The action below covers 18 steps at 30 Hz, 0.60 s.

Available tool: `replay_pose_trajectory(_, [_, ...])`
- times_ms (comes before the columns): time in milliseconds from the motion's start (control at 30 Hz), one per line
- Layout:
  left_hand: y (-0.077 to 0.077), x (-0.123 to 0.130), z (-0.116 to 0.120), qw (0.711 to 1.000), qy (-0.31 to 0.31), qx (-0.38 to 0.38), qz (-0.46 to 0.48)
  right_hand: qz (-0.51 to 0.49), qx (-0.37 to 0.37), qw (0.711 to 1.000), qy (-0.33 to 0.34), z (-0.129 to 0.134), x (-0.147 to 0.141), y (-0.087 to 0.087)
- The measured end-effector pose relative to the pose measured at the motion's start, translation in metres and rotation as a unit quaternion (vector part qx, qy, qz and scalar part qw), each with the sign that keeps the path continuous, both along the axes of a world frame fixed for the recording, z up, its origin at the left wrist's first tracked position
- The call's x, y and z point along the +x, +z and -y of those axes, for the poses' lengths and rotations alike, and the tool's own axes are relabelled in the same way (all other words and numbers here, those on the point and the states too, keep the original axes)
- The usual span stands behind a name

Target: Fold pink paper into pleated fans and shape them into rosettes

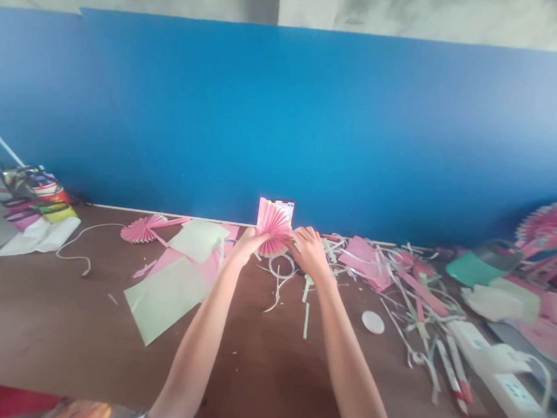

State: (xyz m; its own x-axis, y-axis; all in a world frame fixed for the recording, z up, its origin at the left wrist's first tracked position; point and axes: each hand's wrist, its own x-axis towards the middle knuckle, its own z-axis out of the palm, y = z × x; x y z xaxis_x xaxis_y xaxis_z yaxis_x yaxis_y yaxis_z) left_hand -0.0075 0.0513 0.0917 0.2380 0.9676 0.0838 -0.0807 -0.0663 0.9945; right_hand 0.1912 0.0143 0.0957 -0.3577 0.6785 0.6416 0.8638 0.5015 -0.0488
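Note:
A pleated pink paper fan (273,227) is held up over the far middle of the table, its folds spread in an arc. My left hand (248,243) grips its lower left side, thumb across the pleats. At the fan's right edge, my right hand (308,248) has its fingers bent and closed against the paper. Part of a phone (286,208) with a lit screen shows behind the fan. Below the fan, a loop of thin white strip (281,269) lies on the brown table (255,363).
Left are pale green sheets (166,297), another pink fan (143,229) and a white cord (73,240). Paper scraps (417,299), a white disc (372,322), markers (454,374) and a power strip (498,378) lie right. A blue panel (286,125) rises behind.

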Motion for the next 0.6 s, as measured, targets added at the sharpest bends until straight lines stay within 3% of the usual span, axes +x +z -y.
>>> replay_pose_trajectory(333, [0.012,-0.006,0.008,0.999,-0.043,0.0,-0.029,0.023,-0.006,1.0,0.01,-0.002,0.005,-0.001])
replay_pose_trajectory(600, [0.007,-0.006,0.005,0.997,0.055,-0.02,-0.05,-0.072,-0.021,0.997,0.027,-0.003,0.009,0.001])
